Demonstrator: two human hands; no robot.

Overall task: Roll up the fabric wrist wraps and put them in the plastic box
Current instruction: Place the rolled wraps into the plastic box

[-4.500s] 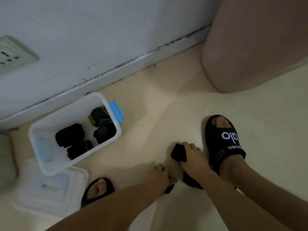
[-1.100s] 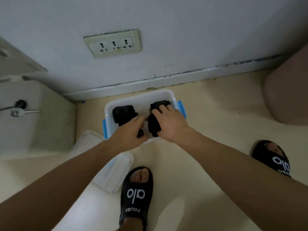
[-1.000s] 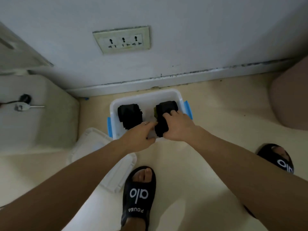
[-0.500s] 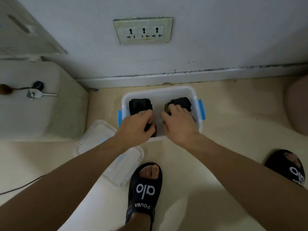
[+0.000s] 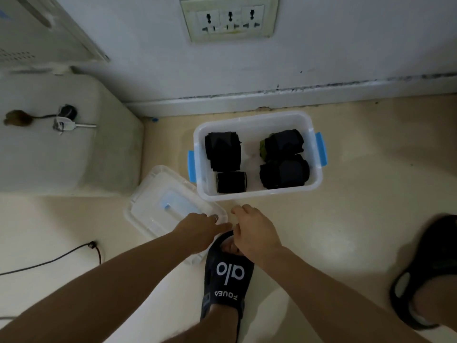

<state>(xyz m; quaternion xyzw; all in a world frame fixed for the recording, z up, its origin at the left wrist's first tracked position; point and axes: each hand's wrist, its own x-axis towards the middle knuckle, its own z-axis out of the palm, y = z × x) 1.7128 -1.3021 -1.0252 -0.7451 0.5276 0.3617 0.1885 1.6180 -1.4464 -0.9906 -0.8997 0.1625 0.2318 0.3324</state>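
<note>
Head view, looking down at the floor by a wall.

Plastic box (image 5: 257, 194): clear, blue latches on both short sides, sitting on the cream floor (image 5: 358, 194) just in front of the skirting. Inside are rolled wrist wraps, all dark: a large black roll (image 5: 223, 151) at far left, a small black roll (image 5: 231, 182) just in front of it, a black roll with a green edge (image 5: 280, 143) at far right, and another black roll (image 5: 284, 174) in front of that, touching it. A bare strip of box floor separates the left pair from the right pair.

Left hand (image 5: 200, 231): outside the box, near its front wall, over the corner of the box lid (image 5: 170, 206). Fingers stretched forward and loose, grip apart, holding nothing. Whether the fingertips touch the lid cannot be told.

Right hand (image 5: 254, 233): just beside the left hand, also short of the box's front wall. Fingers bent loosely downward, grip slack, nothing in it. It hangs over the toe of a black slide sandal (image 5: 227, 280) marked "alo".

All wraps lie in the box, apart from both hands.

Lid lies flat on the floor at the box's front-left corner. Second sandal (image 5: 425, 273) at far right. Triple wall socket (image 5: 228, 18) above the box. A black cable (image 5: 49, 262) trails on the floor at left.
</note>
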